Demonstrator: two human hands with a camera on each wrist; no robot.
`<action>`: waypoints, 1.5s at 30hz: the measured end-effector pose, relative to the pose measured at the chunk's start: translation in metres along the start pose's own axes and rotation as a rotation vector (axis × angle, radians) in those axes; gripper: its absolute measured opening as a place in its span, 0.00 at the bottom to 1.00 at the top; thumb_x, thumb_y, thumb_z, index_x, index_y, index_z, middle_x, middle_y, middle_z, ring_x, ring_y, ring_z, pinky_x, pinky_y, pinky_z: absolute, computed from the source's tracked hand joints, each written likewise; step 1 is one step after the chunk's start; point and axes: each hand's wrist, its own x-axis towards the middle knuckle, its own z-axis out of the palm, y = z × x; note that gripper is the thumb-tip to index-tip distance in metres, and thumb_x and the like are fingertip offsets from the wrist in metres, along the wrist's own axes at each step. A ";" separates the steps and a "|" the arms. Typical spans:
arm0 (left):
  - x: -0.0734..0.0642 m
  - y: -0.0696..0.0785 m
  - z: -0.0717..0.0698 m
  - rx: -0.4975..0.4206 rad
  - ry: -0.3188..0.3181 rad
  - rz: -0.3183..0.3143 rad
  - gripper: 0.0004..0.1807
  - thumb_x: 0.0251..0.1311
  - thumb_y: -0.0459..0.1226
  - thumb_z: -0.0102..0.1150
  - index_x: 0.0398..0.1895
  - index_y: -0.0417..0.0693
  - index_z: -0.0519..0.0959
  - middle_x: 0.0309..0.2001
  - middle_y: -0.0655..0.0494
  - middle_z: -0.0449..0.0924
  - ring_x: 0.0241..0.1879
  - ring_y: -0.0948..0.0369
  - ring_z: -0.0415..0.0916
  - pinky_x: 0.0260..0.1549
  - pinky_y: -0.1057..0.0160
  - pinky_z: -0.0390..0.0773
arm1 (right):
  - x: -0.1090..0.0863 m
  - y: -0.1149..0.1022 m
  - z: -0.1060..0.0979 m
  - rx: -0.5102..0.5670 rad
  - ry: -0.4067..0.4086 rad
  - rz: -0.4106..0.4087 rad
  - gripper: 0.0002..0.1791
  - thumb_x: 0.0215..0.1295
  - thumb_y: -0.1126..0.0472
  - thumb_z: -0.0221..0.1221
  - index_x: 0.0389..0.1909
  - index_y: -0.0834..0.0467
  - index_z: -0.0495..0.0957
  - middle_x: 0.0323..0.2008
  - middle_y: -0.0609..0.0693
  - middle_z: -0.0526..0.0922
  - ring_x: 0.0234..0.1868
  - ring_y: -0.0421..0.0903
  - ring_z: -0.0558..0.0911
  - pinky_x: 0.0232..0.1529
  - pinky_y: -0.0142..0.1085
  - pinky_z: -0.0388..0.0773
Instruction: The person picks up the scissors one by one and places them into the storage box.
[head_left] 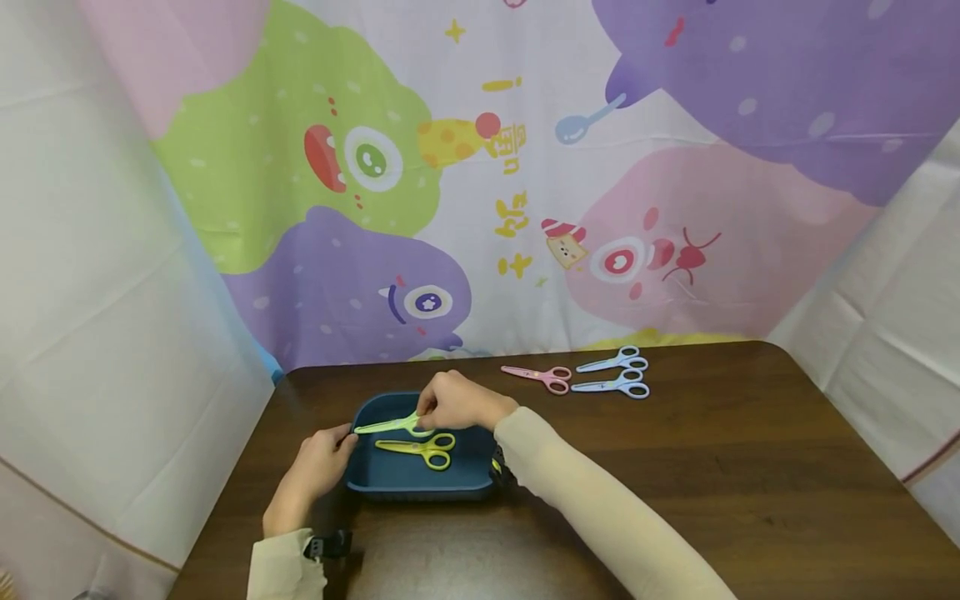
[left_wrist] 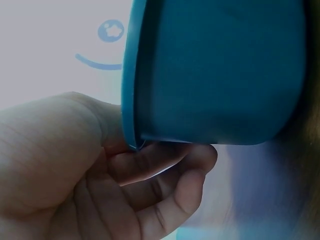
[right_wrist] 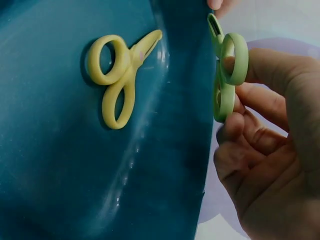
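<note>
My right hand (head_left: pixel 461 402) pinches light green scissors (head_left: pixel 392 426) by their handle loops, over the far part of a dark blue tray (head_left: pixel 420 493). The blades point left, toward my other hand. In the right wrist view, a fingertip shows through one loop of the green scissors (right_wrist: pixel 225 95). Yellow scissors (head_left: pixel 412 447) lie flat on the tray's floor, blades also to the left. With its thumb at the rim and its fingers curled below it, my left hand (head_left: pixel 317 467) holds the tray's left end. The left wrist view shows the tray's outer wall (left_wrist: pixel 225 75) beside those fingers.
Toward the back of the brown table (head_left: pixel 675 492), right of the tray, lie pink scissors (head_left: pixel 538 377) and two pairs of light blue scissors (head_left: pixel 611 385). A cartoon-printed curtain (head_left: pixel 517 208) hangs along the table's back edge. Pale cloth (head_left: pixel 97 250) hangs at the sides.
</note>
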 end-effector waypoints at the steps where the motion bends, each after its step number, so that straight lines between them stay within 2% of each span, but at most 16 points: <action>1: 0.000 0.000 0.000 -0.001 -0.001 0.000 0.23 0.77 0.34 0.50 0.65 0.24 0.73 0.61 0.28 0.78 0.64 0.34 0.74 0.61 0.35 0.74 | 0.001 0.000 0.000 0.003 -0.003 0.002 0.06 0.66 0.57 0.68 0.39 0.54 0.91 0.33 0.41 0.89 0.29 0.34 0.83 0.35 0.26 0.81; 8: 0.000 -0.001 0.000 -0.002 -0.010 -0.007 0.24 0.77 0.34 0.49 0.66 0.23 0.71 0.62 0.28 0.77 0.65 0.34 0.73 0.61 0.35 0.74 | 0.004 0.005 0.001 0.039 -0.018 0.031 0.06 0.66 0.58 0.68 0.39 0.53 0.91 0.33 0.40 0.88 0.29 0.35 0.84 0.34 0.27 0.82; 14: -0.001 -0.002 0.001 -0.001 -0.019 -0.018 0.24 0.77 0.34 0.49 0.67 0.24 0.71 0.63 0.28 0.76 0.66 0.34 0.72 0.62 0.35 0.74 | 0.007 0.006 0.001 0.033 -0.029 0.036 0.05 0.65 0.58 0.68 0.38 0.53 0.91 0.32 0.40 0.87 0.28 0.36 0.83 0.34 0.27 0.82; 17: -0.001 -0.002 0.001 0.001 -0.009 -0.005 0.24 0.77 0.34 0.49 0.67 0.24 0.71 0.63 0.27 0.76 0.65 0.34 0.73 0.62 0.35 0.74 | 0.008 0.005 0.002 0.025 -0.031 0.031 0.04 0.65 0.59 0.69 0.37 0.53 0.91 0.31 0.40 0.87 0.28 0.36 0.83 0.33 0.27 0.82; 29: -0.002 -0.001 0.000 0.005 0.004 0.034 0.23 0.76 0.34 0.50 0.65 0.23 0.73 0.60 0.28 0.79 0.64 0.34 0.74 0.61 0.35 0.75 | 0.011 0.003 0.007 -0.058 -0.035 0.050 0.03 0.65 0.59 0.69 0.33 0.53 0.89 0.29 0.40 0.86 0.26 0.36 0.80 0.31 0.28 0.79; 40: -0.001 -0.001 0.000 0.005 0.000 0.006 0.23 0.76 0.34 0.50 0.65 0.23 0.72 0.61 0.27 0.77 0.65 0.34 0.73 0.62 0.35 0.74 | 0.013 0.000 0.008 -0.135 -0.027 0.088 0.03 0.63 0.60 0.70 0.30 0.52 0.88 0.29 0.41 0.85 0.25 0.37 0.78 0.31 0.27 0.78; 45: -0.001 -0.001 -0.001 0.002 0.000 -0.002 0.23 0.76 0.34 0.51 0.65 0.23 0.72 0.61 0.28 0.77 0.64 0.34 0.74 0.61 0.36 0.75 | 0.013 0.005 0.010 -0.075 -0.037 0.103 0.03 0.63 0.61 0.71 0.31 0.55 0.88 0.28 0.43 0.85 0.22 0.37 0.83 0.28 0.26 0.81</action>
